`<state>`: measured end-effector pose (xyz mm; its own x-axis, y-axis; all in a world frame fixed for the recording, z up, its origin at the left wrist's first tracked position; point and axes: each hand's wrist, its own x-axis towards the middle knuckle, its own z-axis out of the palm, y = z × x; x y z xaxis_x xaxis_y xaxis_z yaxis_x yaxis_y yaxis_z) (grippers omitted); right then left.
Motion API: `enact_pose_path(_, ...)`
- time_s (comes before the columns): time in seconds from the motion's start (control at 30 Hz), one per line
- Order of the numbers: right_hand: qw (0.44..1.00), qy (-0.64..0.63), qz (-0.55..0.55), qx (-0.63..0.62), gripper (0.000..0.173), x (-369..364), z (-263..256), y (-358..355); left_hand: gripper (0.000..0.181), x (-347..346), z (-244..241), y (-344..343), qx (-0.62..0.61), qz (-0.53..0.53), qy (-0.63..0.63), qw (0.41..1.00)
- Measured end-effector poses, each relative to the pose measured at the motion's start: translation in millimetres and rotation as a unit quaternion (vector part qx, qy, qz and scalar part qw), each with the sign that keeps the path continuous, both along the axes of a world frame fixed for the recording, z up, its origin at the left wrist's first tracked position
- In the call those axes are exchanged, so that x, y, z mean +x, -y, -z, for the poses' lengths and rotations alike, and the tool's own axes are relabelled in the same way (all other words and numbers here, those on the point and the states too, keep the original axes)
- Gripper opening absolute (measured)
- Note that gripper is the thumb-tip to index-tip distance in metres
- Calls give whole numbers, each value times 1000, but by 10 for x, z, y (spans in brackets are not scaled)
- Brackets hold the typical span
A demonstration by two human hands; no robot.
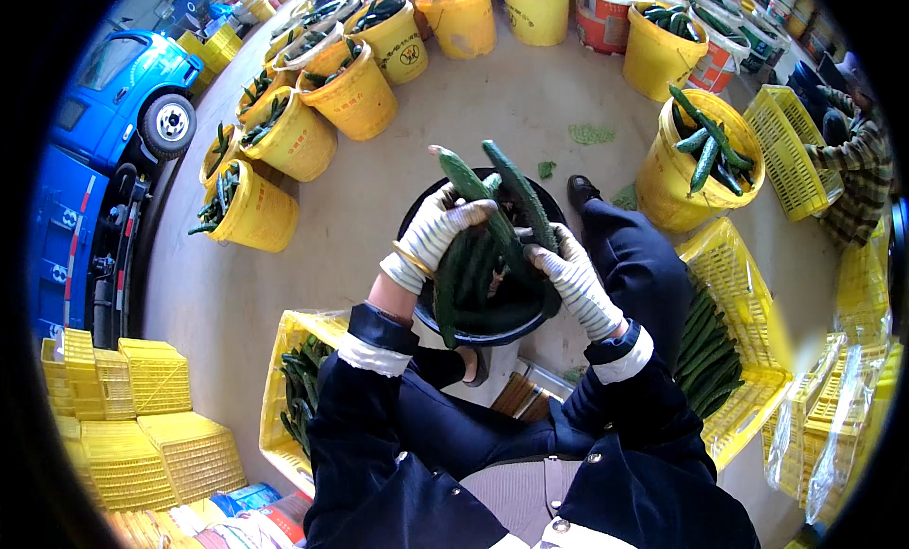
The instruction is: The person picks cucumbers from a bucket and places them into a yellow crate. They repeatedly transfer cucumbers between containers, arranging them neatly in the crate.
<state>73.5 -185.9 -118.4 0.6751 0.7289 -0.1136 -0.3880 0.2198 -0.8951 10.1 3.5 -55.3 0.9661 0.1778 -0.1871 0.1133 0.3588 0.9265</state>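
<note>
Both my hands wear striped knit work gloves and are above a black bucket (508, 338) of dark green cucumbers. My left hand (447, 226) grips a long cucumber (469, 176), its thumb laid across it and its tip pointing up and left. A second long cucumber (522, 186) is held in my right hand (575, 275) near its lower end. The two cucumbers slant side by side, with their far ends apart. Under them, more cucumbers (472, 265) lie in the bucket, partly hidden by my hands.
Yellow buckets (355, 101) of cucumbers curve around the front; another bucket (664, 172) stands at right. Yellow crates with cucumbers flank me at left (273, 400) and right (731, 265). Stacked crates (163, 378), a blue truck (121, 94) and a person in a checked shirt (863, 151) are farther out.
</note>
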Motion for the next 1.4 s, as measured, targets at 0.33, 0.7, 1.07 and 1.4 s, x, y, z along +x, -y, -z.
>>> enact_pose_path(0.33, 984, -135, -3, 117, 35, 34, -277, 109, 58, 9, 126, 97, -223, 36, 99, 969)
enact_pose_path(0.7, 943, -26, 317, 97, 44, 47, -792, 2333, 63, -9, 236, 12, 83, -52, 113, 989)
enact_pose_path(1.07, 640, -114, 556, -518, 55, -604, 2354, 5104, 72, -116, 420, -225, 240, -289, -17, 927)
enact_pose_path(1.4, 604, -159, 587, -515, 63, -174, 2548, 4644, 64, 21, 379, -276, 253, -303, -47, 918)
